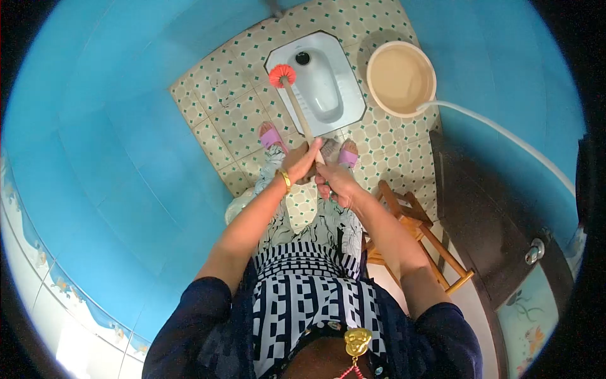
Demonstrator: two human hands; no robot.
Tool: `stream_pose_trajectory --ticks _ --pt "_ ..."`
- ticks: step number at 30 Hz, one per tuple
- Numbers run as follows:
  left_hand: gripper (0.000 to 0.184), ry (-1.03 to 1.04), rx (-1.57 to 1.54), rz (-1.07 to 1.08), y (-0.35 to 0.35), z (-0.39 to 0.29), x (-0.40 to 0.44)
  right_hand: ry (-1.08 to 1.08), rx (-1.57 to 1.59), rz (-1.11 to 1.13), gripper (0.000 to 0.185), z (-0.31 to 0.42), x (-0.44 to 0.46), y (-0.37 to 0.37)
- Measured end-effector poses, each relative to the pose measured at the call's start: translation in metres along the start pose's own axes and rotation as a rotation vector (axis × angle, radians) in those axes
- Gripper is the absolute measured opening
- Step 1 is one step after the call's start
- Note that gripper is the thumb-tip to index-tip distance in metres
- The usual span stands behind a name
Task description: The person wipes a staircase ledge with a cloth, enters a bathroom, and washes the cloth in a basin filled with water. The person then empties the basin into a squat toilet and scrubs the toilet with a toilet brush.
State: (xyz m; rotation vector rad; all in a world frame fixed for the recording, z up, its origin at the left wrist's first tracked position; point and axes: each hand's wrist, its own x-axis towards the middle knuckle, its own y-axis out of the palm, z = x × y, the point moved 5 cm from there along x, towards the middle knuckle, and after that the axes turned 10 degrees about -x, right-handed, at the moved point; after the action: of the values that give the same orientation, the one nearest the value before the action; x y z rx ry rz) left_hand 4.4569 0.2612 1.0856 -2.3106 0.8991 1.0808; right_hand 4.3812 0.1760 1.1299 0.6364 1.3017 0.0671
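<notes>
A long-handled brush point(297, 106) with a round red bristle head slants up and left, its head over the left rim of the white squat toilet point(326, 85). My left hand point(300, 160), with a gold bangle at the wrist, is wrapped round the handle. Just below and to the right, my right hand point(337, 181) grips the handle's lower end. Behind the hands, near the floor, a greyish bristly thing point(329, 148) shows in part; I cannot make out what it is.
A round beige basin point(401, 79) stands right of the toilet, with a white hose point(505, 129) running from its rim along the blue wall. A wooden stool point(413, 218) is beside my right forearm, near a dark door point(483, 234). Pink slippers point(271, 138) are on my feet.
</notes>
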Motion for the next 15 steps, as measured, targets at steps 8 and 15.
stream_pose_trajectory --ticks 8,15 --pt "0.058 0.007 -0.275 -0.291 -0.040 0.097 -0.033 -0.246 -0.775 -0.380 0.034 -0.062 0.078 -0.165" --pt "0.055 -0.105 -0.145 -0.395 -0.059 0.177 -0.019 0.123 -1.395 -0.629 0.041 -0.068 0.141 -0.242"
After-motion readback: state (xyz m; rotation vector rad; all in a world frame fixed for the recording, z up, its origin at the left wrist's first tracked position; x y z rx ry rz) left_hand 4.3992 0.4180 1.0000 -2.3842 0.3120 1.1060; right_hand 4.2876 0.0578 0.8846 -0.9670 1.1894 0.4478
